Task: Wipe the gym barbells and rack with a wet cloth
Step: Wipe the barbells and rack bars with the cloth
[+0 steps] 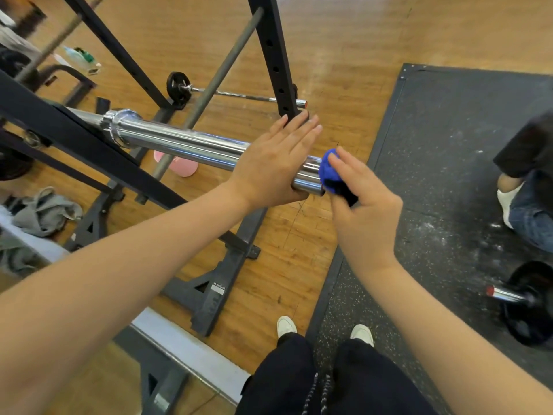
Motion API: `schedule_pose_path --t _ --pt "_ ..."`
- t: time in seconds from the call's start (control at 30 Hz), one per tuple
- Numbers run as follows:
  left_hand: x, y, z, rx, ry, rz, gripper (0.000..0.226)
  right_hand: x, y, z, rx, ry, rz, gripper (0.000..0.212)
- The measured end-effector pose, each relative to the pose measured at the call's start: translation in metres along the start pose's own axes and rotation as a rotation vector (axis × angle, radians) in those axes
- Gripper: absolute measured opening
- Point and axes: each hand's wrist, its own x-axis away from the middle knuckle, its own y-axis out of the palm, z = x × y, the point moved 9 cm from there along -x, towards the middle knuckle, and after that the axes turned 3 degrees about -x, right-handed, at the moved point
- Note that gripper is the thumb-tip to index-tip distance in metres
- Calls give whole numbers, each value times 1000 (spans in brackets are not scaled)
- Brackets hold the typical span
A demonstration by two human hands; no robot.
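Two hands meet at the near end of the barbell in the single head view. My left hand (276, 158) lies flat over the top of the polished chrome barbell sleeve (185, 143), fingers (299, 127) straight and close together, thumb tucked under the steel, steadying it rather than gripping. My right hand (363, 202) pinches a bunched blue wet cloth (329, 170) between thumb and curled fingers and presses it against the very end face of the sleeve. The sleeve runs back and left to its collar, where the bar rests on the black steel rack (273, 55), whose feet stand on the wooden floor (344, 55).

Step in hand, as I judge it: wiping the sleeve's end cap. The sleeve's length, the shaft beyond the collar and the rack uprights look still to be done. The next move calls for wrapping the cloth round the sleeve and drawing it toward the collar, with the left hand shifted clear of the path.

A second loaded barbell (526, 298) lies on the speckled black rubber mat (449, 130) at right.
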Motion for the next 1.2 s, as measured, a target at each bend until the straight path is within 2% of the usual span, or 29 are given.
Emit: schedule_pose_path --t 0.13,0.3,0.37,0.47,0.57,0.67,0.77,0.87,0.93,1.0,1.1,1.2 --pt "0 -1 1 11 -3 3 88 13 -1 -8 61 -67 -97 47" --pt "-1 -4 2 31 6 -13 91 -17 2 -14 85 -85 -69 46" --pt "0 -3 2 45 10 -3 84 -8 10 -22 120 -154 -104 43" --pt "-1 -7 3 62 1 26 62 19 16 -29 172 -281 -162 38" --pt "1 -5 3 95 2 4 59 24 22 -31 221 -322 -166 39" --pt "3 3 4 133 12 -24 67 17 25 -26 340 -256 -143 41" --pt "2 0 2 177 62 -30 87 17 32 -24 373 -175 -184 47" --pt "4 -9 0 372 64 -57 95 20 29 -32 450 -144 -97 54" --pt "11 -24 3 486 93 -3 90 17 27 -41 436 -82 -28 63" --pt "17 -32 9 611 107 25 84 12 35 -47 339 -2 -40 77" --pt "24 -38 2 746 34 58 69 6 43 -48 170 101 -205 91" --pt "30 -44 -17 660 -18 204 49 2 34 -45 221 106 -342 82"
